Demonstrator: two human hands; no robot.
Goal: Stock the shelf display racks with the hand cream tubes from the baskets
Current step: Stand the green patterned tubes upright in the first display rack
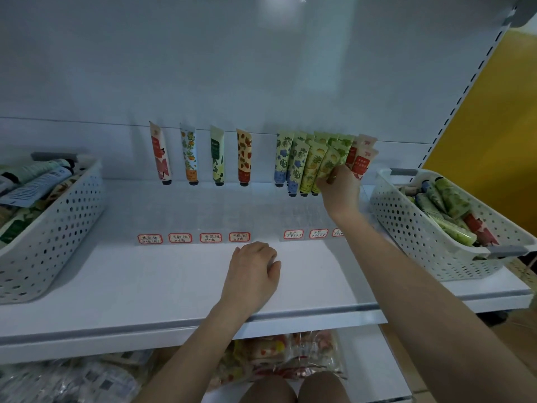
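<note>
Clear display racks [220, 210] with red-framed labels stand along the back of the white shelf [162, 286]. The left rack holds a red tube [160, 154], an orange-flower tube [189, 155], a green tube [217, 157] and a strawberry tube [244, 157]. The right rack holds blue-flower tubes [286, 158], yellow-green tubes [312, 164] and red tubes [361, 158]. My right hand [338, 189] is closed on a yellow-green tube [329, 164] standing in the right rack. My left hand [252, 271] rests loosely curled on the shelf, holding nothing.
A white perforated basket [43, 228] of tubes sits at the shelf's left end. Another basket [430, 237] with tubes sits at the right end. Packaged goods [290, 356] lie on the shelf below. A yellow wall [494, 117] is at the right.
</note>
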